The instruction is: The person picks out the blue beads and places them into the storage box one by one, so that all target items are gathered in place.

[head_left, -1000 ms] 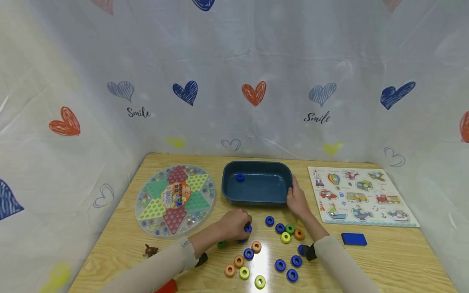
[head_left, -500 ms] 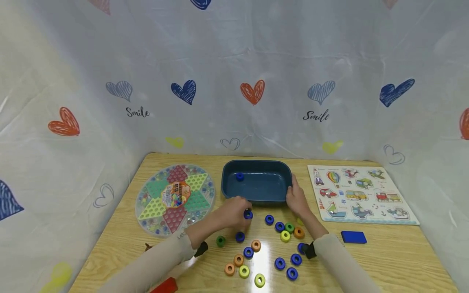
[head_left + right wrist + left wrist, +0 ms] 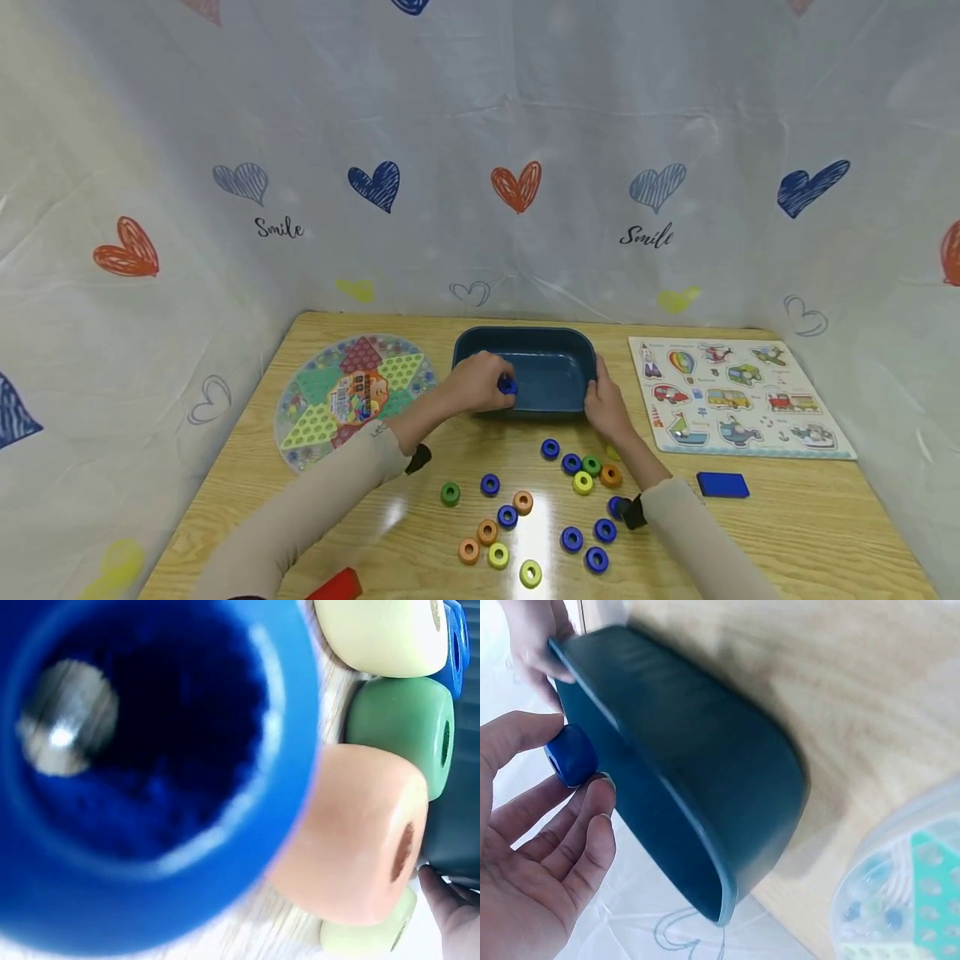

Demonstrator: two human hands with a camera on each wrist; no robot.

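My left hand (image 3: 480, 382) is over the near left part of a dark teal tub (image 3: 551, 377), pinching a blue ring bead (image 3: 572, 755) between thumb and fingers. In the left wrist view the bead is just outside the tub's opening, close to the rim. My right hand (image 3: 606, 407) grips the tub's right end, thumb on the near side. The blue bead seen earlier inside the tub is hidden behind my left hand. Several beads lie on the table in front, among them a green bead (image 3: 450, 493), an orange bead (image 3: 611, 476) and a yellow bead (image 3: 530, 573).
A round Chinese checkers board (image 3: 360, 392) lies left of the tub, partly under my left forearm. To the right lie a picture puzzle board (image 3: 738, 400) and a blue block (image 3: 723, 485). A red block (image 3: 335, 585) is at the near left.
My left hand has lifted the blue bead from the table and moved it away from me, up to the tub. The right hand stays on the tub's end.
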